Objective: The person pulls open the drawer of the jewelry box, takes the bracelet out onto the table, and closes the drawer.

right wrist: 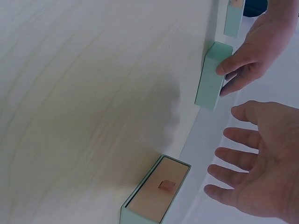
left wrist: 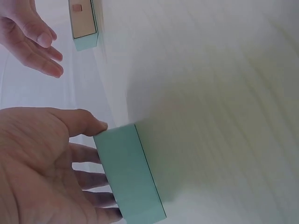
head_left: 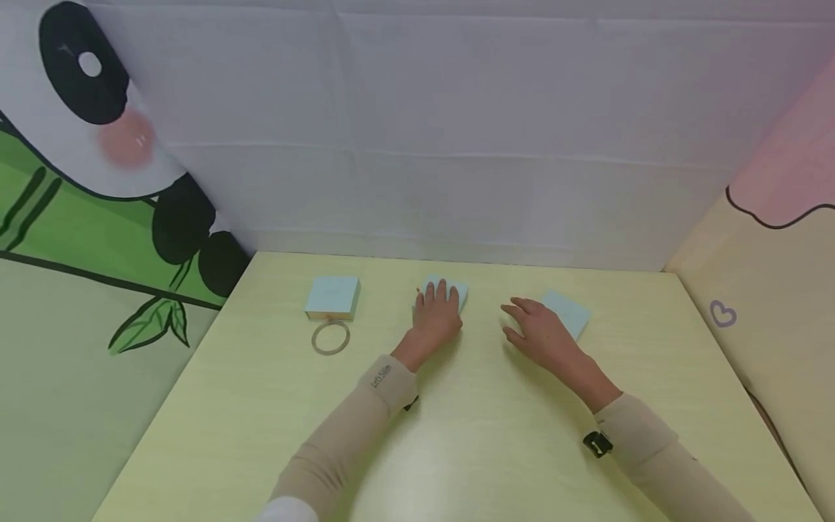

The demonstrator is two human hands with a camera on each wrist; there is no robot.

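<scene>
Left hand fanned over the middle box, fingers spread and nearly straight across its top, thumb at one edge; contact looks light, with no firm wrap round the sides. The box sits beneath that hand on the worktop. Main worry: uneven pressure from thumb or fingertips could skid or swivel it, the surface looking smooth; if raised from this hold, it might slip out. Its drawer front can't be made out, so can't tell which tilt would let a drawer slide. Right hand holds nothing, fingers parted and slightly bent, in the gap right of the left hand. Right box lies just beyond and outward of it, set askew; a careless outward sweep of the knuckles could knock it further round. Its drawer front carries a small tab, which a stray fingertip might snag. Well left of the left hand: left box, with a ring at its near side; the left sleeve, if swung outward low, could drag that ring away.
</scene>
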